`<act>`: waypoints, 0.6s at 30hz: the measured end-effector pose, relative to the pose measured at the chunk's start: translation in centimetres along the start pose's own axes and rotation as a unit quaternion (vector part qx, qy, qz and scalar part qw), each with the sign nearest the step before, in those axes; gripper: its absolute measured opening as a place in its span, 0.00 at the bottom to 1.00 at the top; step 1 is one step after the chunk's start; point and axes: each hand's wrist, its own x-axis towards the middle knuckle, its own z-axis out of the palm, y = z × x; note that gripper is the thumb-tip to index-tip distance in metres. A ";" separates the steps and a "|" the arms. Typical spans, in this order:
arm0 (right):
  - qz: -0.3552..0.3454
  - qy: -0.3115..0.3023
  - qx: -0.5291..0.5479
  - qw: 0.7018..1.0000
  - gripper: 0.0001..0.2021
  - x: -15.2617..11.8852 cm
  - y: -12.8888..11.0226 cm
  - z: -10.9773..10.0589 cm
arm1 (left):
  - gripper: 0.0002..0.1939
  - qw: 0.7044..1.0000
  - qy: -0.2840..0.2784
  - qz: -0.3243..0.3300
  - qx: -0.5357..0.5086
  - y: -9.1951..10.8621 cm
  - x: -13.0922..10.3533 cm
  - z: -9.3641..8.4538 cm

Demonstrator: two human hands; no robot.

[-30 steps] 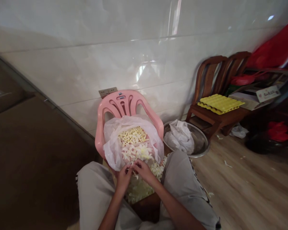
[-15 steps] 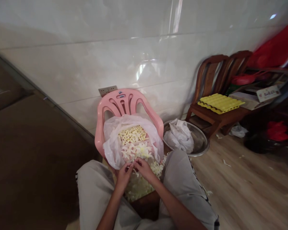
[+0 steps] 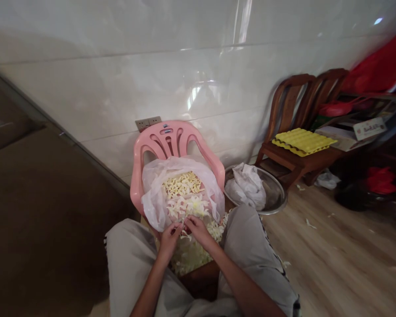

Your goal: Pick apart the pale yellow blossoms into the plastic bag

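Observation:
My left hand point(image 3: 172, 234) and my right hand point(image 3: 197, 230) meet just in front of a small pink plastic chair point(image 3: 138, 169). Both are closed, fingertips pinched round a white flower point(image 3: 186, 236), of which only thin petals show between and below them. On the chair's seat lies an opened white plastic bag point(image 3: 152, 211). Small yellowish-white pieces point(image 3: 183, 184) are spread toward its back, with larger white flowers point(image 3: 197, 205) nearer my hands. Below my hands, between my knees, is a heap of white petals point(image 3: 214, 231); its container is hard to make out.
Right of the chair, a metal basin point(image 3: 277, 204) holds a crumpled white bag point(image 3: 249, 187). Yellow egg trays point(image 3: 303, 141) rest on a wooden chair point(image 3: 288, 165) by the wall. A dark cabinet-like surface point(image 3: 46, 211) stands at left. Petal scraps point(image 3: 310, 224) lie on the wooden floor.
My fingertips have drawn slightly apart, and more of the white petals shows beneath them. The flowers in the bag look the same, and the view has barely shifted.

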 end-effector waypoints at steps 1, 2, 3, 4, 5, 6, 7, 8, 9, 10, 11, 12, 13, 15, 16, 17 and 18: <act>0.003 0.000 0.000 1.000 0.18 0.0 0.0 0.0 | 0.18 1.000 0.000 -0.003 -0.001 0.1 0.0 0.0; 0.005 0.000 0.000 1.000 0.19 0.0 -0.1 0.0 | 0.18 1.000 -0.002 -0.005 -0.002 0.2 0.0 0.0; 0.007 0.001 0.000 1.000 0.19 0.1 -0.1 0.0 | 0.18 1.000 -0.004 -0.004 -0.003 0.3 0.0 0.0; 0.009 0.001 0.001 1.000 0.19 0.1 -0.2 -0.1 | 0.17 1.000 -0.007 -0.003 -0.003 0.4 0.0 0.0; 0.011 0.001 0.003 1.000 0.20 0.0 -0.2 -0.1 | 0.17 1.000 -0.008 -0.001 -0.003 0.4 0.0 0.1; 0.013 0.001 0.005 1.000 0.20 0.0 -0.3 -0.1 | 0.17 1.000 -0.007 -0.001 -0.003 0.5 -0.1 0.1; 0.015 0.000 0.006 1.000 0.20 0.0 -0.3 -0.1 | 0.17 1.000 -0.003 -0.001 -0.003 0.5 -0.1 0.1; 0.017 -0.001 0.008 1.000 0.20 -0.1 -0.3 -0.1 | 0.17 1.000 0.001 -0.003 -0.004 0.5 -0.1 0.1; 0.018 -0.001 0.010 1.000 0.20 -0.1 -0.4 -0.1 | 0.17 1.000 0.004 -0.005 -0.005 0.6 -0.1 0.2; 0.019 -0.001 0.012 1.000 0.20 -0.2 -0.4 -0.1 | 0.17 1.000 0.004 -0.007 -0.006 0.6 -0.1 0.2; 0.019 0.000 0.014 1.000 0.20 -0.2 -0.5 -0.1 | 0.17 1.000 0.003 -0.007 -0.007 0.6 -0.1 0.2; 0.020 0.001 0.016 1.000 0.20 -0.2 -0.5 0.0 | 0.17 1.000 0.001 -0.007 -0.008 0.6 -0.1 0.2; 0.022 0.002 0.019 1.000 0.20 -0.3 -0.6 0.0 | 0.17 1.000 0.000 -0.007 -0.008 0.6 -0.1 0.2; 0.029 0.003 0.023 0.999 0.21 -0.3 -0.6 0.0 | 0.17 1.000 -0.003 -0.006 -0.007 0.6 -0.1 0.1; 0.032 0.003 0.025 0.999 0.21 -0.3 -0.7 0.1 | 0.17 1.000 -0.003 -0.006 -0.008 0.6 -0.1 0.1; 0.035 0.003 0.028 0.999 0.21 -0.2 -0.7 0.1 | 0.17 1.000 -0.003 -0.007 -0.010 0.6 -0.1 0.1; 0.037 0.003 0.031 0.999 0.21 -0.2 -0.7 0.1 | 0.17 1.000 -0.002 -0.008 -0.012 0.5 -0.1 0.1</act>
